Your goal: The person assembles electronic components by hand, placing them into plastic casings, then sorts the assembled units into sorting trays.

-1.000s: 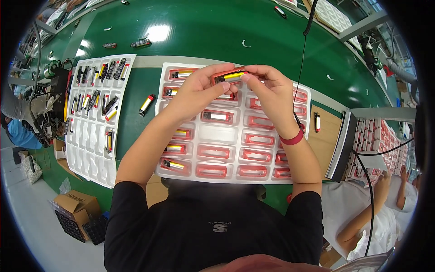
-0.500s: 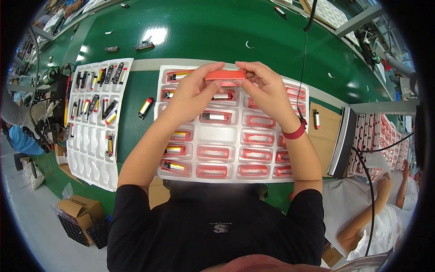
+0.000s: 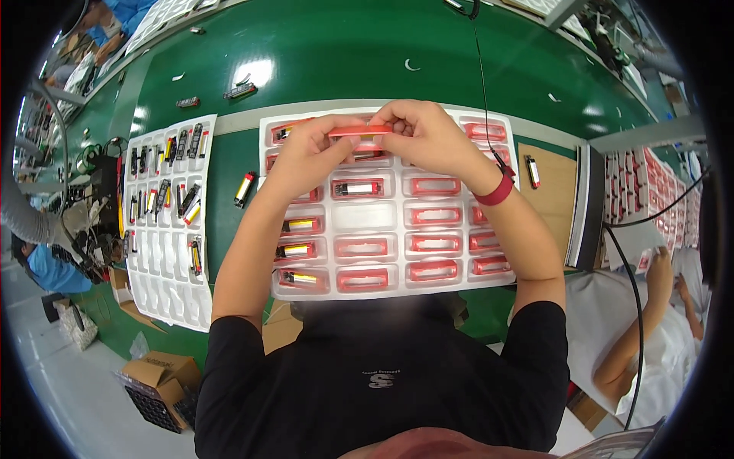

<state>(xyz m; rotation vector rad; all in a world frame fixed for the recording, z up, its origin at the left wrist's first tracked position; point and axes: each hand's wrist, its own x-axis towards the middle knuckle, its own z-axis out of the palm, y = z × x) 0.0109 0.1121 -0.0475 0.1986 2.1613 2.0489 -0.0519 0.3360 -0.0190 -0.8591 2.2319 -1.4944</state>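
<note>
A red plastic frame (image 3: 361, 131) is held level between both hands above the far rows of a white blister tray (image 3: 365, 216). My left hand (image 3: 315, 145) closes thumb and fingers on the frame's left end. At the other end, my right hand (image 3: 413, 134) pinches it, fingers bent. A bit of yellow shows under the frame's top edge; what sits inside is mostly hidden. In the tray's left columns, several red frames hold battery packs with a black circuit strip, such as this filled frame (image 3: 358, 188). Hollow red frames (image 3: 433, 243) fill the right columns.
A second white tray (image 3: 157, 279) at left carries black strips and battery packs. One loose pack (image 3: 245, 189) lies between the trays, another (image 3: 533, 172) on brown cardboard at right. A black cord (image 3: 485, 92) runs to my red wristband (image 3: 498, 191). A co-worker's arm (image 3: 650, 306) is at right.
The frame has turned, now showing a narrower red edge with yellow beneath it. Both hands have shifted slightly left in the picture, and the whole view has moved a little.
</note>
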